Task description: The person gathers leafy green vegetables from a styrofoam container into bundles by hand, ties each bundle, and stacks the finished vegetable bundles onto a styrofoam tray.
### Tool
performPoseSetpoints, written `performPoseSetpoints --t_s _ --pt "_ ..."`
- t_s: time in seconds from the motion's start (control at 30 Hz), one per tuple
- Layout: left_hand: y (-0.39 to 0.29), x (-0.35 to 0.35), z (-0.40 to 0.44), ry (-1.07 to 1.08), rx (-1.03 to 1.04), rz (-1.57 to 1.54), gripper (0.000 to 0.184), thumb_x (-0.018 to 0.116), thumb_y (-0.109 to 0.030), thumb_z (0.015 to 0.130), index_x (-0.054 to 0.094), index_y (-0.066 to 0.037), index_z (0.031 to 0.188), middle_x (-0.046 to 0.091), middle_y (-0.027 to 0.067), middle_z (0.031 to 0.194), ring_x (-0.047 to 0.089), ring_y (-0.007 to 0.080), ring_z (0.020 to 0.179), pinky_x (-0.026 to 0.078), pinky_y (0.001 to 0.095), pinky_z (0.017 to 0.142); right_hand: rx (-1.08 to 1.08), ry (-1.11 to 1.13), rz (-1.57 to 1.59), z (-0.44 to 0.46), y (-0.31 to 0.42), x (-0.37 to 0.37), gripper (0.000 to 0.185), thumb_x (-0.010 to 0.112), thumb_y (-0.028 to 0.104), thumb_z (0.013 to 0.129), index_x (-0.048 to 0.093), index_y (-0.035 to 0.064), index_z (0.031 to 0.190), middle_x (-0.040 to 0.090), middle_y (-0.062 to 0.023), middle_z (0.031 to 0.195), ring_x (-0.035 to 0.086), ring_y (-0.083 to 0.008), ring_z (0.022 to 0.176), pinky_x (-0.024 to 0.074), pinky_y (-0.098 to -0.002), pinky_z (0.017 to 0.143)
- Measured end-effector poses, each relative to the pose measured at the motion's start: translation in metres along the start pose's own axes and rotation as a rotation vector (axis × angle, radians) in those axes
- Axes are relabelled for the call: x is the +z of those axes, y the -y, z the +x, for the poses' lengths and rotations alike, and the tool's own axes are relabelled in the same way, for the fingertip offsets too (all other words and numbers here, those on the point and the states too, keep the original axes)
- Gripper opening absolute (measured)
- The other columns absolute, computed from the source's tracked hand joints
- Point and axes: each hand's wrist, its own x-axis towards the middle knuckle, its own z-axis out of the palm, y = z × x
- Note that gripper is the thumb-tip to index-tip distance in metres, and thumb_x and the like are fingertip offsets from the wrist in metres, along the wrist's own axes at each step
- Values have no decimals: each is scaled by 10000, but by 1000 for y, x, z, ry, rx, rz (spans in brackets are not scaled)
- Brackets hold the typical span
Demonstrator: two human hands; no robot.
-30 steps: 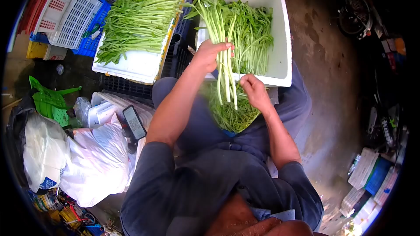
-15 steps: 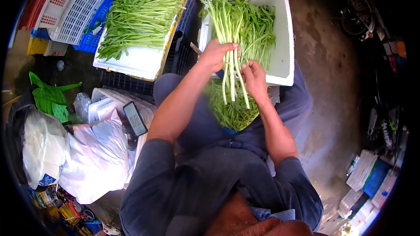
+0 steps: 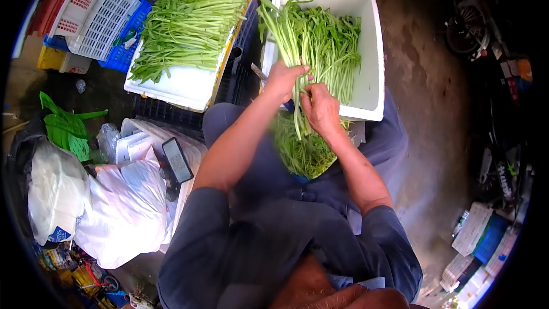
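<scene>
My left hand point(image 3: 285, 82) is closed round a bunch of water spinach point(image 3: 289, 39), leaves pointing away from me, over the near left part of the white foam box point(image 3: 372, 63). A blade-like metal strip point(image 3: 258, 71) sticks out to the left of that hand; how it is held is hidden. My right hand point(image 3: 322, 107) is closed with fingertips at the lower stems of the same bunch, just beside the left thumb. More water spinach point(image 3: 342, 46) lies inside the foam box. Below my hands, between my legs, sits a heap of green trimmings point(image 3: 303, 151).
At the upper left, a foam lid point(image 3: 171, 87) bears a layer of water spinach over black crates point(image 3: 166, 109). Stacked plastic baskets point(image 3: 106, 14) stand beyond it. A phone point(image 3: 177, 160) leans on a bin near white bags point(image 3: 123, 212). Wet floor point(image 3: 423, 109) lies to the right.
My right hand has moved left and inward, closer to my left hand. Fewer stems hang below the hands now. The view has shifted slightly.
</scene>
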Motion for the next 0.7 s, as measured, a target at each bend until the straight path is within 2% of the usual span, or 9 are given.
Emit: performPoseSetpoints --t_s 0.1,0.13,0.23,0.4,0.5,0.53,0.63,0.7 --pt "0 -2 2 21 26 4 322 646 43 898 580 21 1212 655 130 1034 668 250 845 596 367 766 -30 -4 -24 -1 0 4 135 605 134 923 575 3 932 614 -219 860 639 -415 696 516 -508 621" --pt "1 -1 4 -2 37 -14 291 648 37 899 587 4 1182 655 125 997 667 250 821 598 369 740 27 46 23 -4 -2 3 133 642 127 926 588 18 980 605 -216 877 620 -442 764 491 -512 677" --pt "-8 -8 10 6 -53 -28 246 661 14 901 591 -3 1136 654 118 961 671 250 797 605 394 712 9 160 46 -19 -6 -7 125 629 122 934 581 15 976 600 -217 865 614 -445 772 486 -515 685" --pt "-41 -23 10 -123 -51 -102 187 658 -37 923 583 -14 1092 670 146 961 704 283 832 623 455 723 60 303 111 -72 -23 -29 156 648 149 920 608 5 966 614 -209 880 618 -437 805 488 -494 701" --pt "-61 -32 7 -52 18 -206 207 655 -74 935 570 -39 1121 674 155 1004 699 295 843 614 464 732 52 661 -27 -94 -62 -37 182 669 145 894 629 6 1005 634 -216 925 628 -434 874 500 -493 750" --pt "-69 -29 3 -84 45 -220 206 666 -108 940 579 -64 1121 676 143 1014 693 297 849 604 474 747 89 767 -34 -90 -64 -44 225 686 146 874 653 2 1044 660 -225 965 636 -427 932 502 -501 809" --pt "-77 -37 4 -38 60 -308 272 689 -147 941 595 -87 1190 681 102 1007 687 287 859 583 490 782 16 585 -59 -77 -83 -50 207 666 176 881 685 15 1010 679 -227 917 651 -426 932 508 -518 818" --pt "-76 -43 7 4 83 -262 311 690 -148 942 593 -91 1232 684 89 981 686 279 864 579 497 798 30 446 -84 -38 -86 -65 215 662 177 901 694 5 1026 695 -223 916 670 -409 870 531 -478 799"
